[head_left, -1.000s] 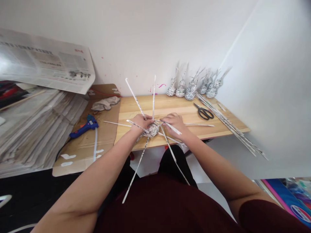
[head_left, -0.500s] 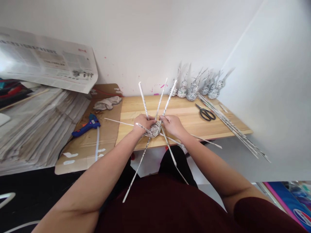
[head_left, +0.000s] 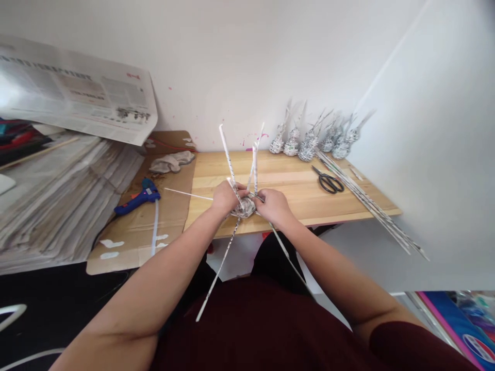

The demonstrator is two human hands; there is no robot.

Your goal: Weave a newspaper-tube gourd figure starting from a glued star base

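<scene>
A small round woven piece of rolled newspaper (head_left: 244, 207) is between my hands at the near edge of the wooden table (head_left: 216, 167). Several paper strips radiate from it, some standing up, one pointing left, others hanging over the edge. My left hand (head_left: 227, 197) is closed on the far left rim of the weave. My right hand (head_left: 273, 205) pinches a paper strip (head_left: 286, 252) at the right side of the weave; this strip trails down over my lap. The fingertips of both hands nearly meet, and they partly hide the weave.
Black-handled scissors (head_left: 328, 183) and long paper rods (head_left: 365, 201) lie right. Several woven gourd shapes (head_left: 308, 147) stand by the wall. At left are a blue glue gun (head_left: 141, 198), a glove (head_left: 170, 162), cardboard (head_left: 170, 206) and stacked newspapers (head_left: 77, 201).
My right hand has turned slightly and shifted down beside the weave. The right upright strip now stands more vertical, and the left front strip has risen. Strips under my right forearm are no longer seen.
</scene>
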